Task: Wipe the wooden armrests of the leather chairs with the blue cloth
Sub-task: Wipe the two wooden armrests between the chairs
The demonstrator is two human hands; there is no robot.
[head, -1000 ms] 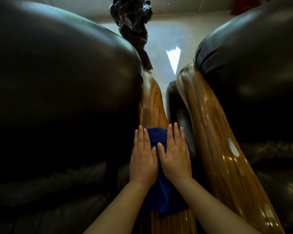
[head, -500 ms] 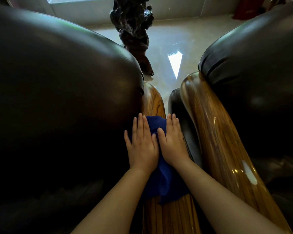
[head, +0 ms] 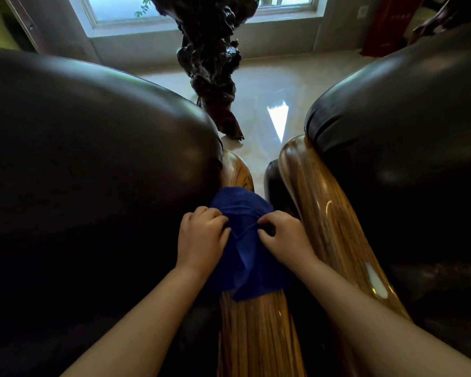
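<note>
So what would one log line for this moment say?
left hand: gripping blue cloth | right hand: gripping cloth | cloth: draped on left armrest

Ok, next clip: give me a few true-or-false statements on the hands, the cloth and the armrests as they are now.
1. Both hands, left hand and right hand, grip the blue cloth. True.
2. The cloth lies on the right-hand armrest. False: it is draped over the middle armrest.
3. The fingers are curled, bunching the cloth. True.
4. A red cloth is in use. False: it is blue.
5. A dark carved sculpture stands on the floor beyond the chairs. True.
</note>
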